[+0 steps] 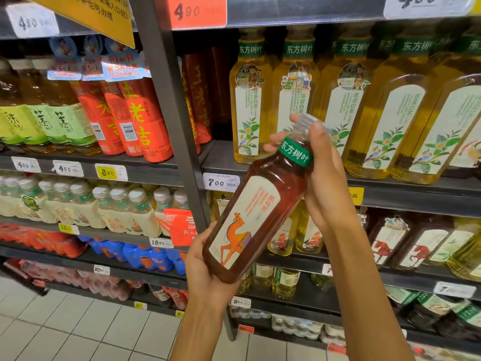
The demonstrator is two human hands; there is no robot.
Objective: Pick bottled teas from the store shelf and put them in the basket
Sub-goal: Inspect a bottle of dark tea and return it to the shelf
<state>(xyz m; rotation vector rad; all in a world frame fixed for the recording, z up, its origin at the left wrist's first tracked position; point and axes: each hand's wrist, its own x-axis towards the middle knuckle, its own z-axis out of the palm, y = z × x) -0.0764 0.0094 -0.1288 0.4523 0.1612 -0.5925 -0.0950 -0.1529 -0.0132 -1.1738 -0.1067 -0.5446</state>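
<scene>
Head view: the dark tea bottle (256,217) is held tilted in front of the shelf (299,166), clear of it. The right hand (325,175) is wrapped round its neck and cap; the left hand (205,267) cups its base. No basket shows. Judging by the two-handed hold, keep the base supported while lowering it, and release only once it rests inside.

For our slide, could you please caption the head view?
Both hands hold a dark tea bottle tilted before the shelves: left hand at its base, right hand at its neck.
</scene>
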